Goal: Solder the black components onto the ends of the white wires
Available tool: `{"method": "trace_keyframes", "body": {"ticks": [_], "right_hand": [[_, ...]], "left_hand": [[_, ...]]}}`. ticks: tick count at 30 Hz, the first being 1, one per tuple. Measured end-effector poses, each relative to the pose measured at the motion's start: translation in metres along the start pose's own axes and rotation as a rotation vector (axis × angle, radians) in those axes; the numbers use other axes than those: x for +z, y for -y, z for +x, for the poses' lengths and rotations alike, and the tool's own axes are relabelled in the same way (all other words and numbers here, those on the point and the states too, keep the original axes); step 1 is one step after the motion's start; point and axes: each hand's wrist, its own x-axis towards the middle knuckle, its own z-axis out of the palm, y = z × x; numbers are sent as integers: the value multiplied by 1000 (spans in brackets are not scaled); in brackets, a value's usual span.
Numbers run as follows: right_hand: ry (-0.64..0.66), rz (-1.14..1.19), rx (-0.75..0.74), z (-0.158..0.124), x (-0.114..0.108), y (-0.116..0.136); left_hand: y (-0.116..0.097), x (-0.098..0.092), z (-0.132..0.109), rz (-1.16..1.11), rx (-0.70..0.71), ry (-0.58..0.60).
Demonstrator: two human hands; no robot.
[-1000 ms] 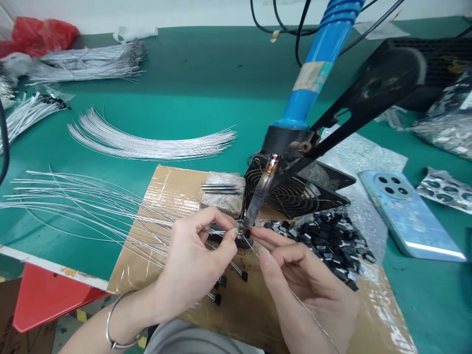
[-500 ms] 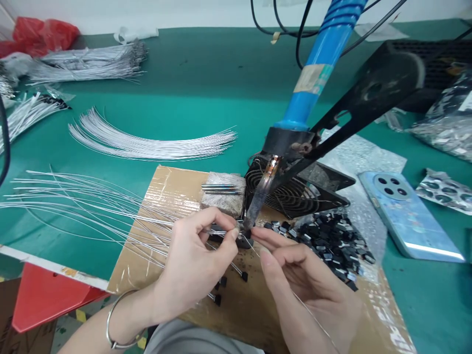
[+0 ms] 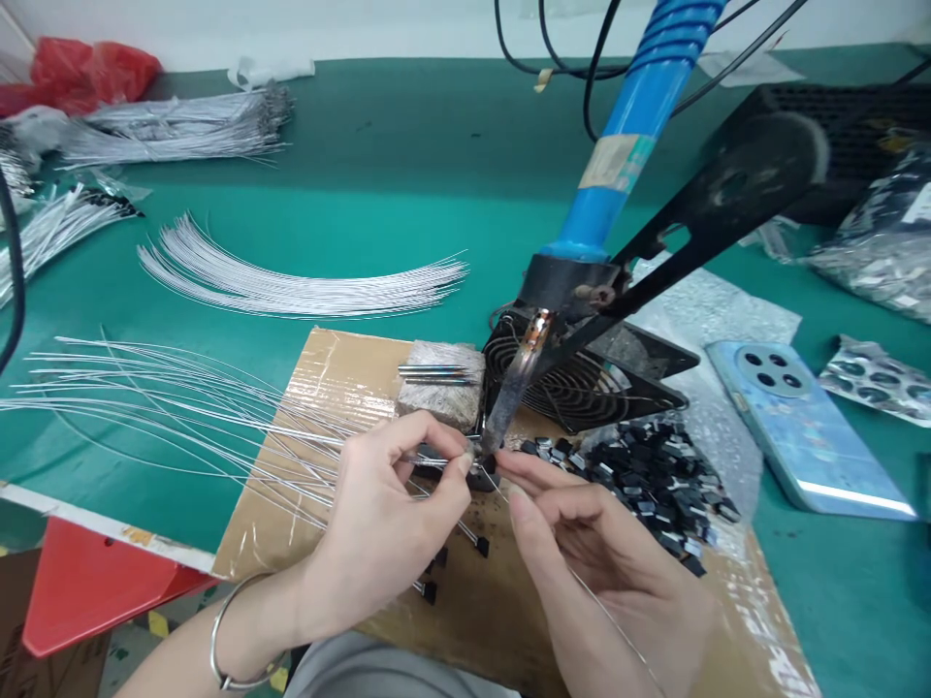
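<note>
My left hand [image 3: 397,514] is closed in a pinch on a thin wire [image 3: 426,459], whose end is by the soldering iron's tip. My right hand [image 3: 603,562] is closed on a strand of solder wire [image 3: 615,622]; its front end reaches toward the same spot and its tail runs down past the palm. A small black connector [image 3: 490,463] sits at the right fingertips, under the tip. The soldering iron [image 3: 615,170], blue-handled, is fixed in a black stand [image 3: 698,233] with its tip down. The exact joint is too small to make out.
Under my hands lies a cardboard sheet [image 3: 291,514] with loose white wires [image 3: 218,417] across it. A black fan [image 3: 582,383] stands behind the tip, beside a pile of black connectors [image 3: 655,485]. Farther out are a wire bundle [image 3: 305,291] and a blue phone [image 3: 815,427].
Both hands stay almost in place at the iron's tip. The right thumb and the solder wire have shifted very slightly; the whole view has moved a little.
</note>
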Motion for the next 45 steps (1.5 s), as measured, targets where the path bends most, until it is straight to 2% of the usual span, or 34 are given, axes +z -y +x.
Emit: {"method": "trace_keyframes", "body": {"ticks": [13, 24, 29, 45], "right_hand": [[3, -1, -42, 1, -1, -4], [-9, 4, -4, 0, -1, -4], [34, -24, -50, 1, -3, -7], [12, -92, -128, 1, -3, -10]], "left_hand": [[0, 1, 1, 0, -13, 5], [0, 0, 1, 6, 7, 13], [0, -1, 1, 18, 12, 18], [1, -2, 1, 27, 28, 12]]}}
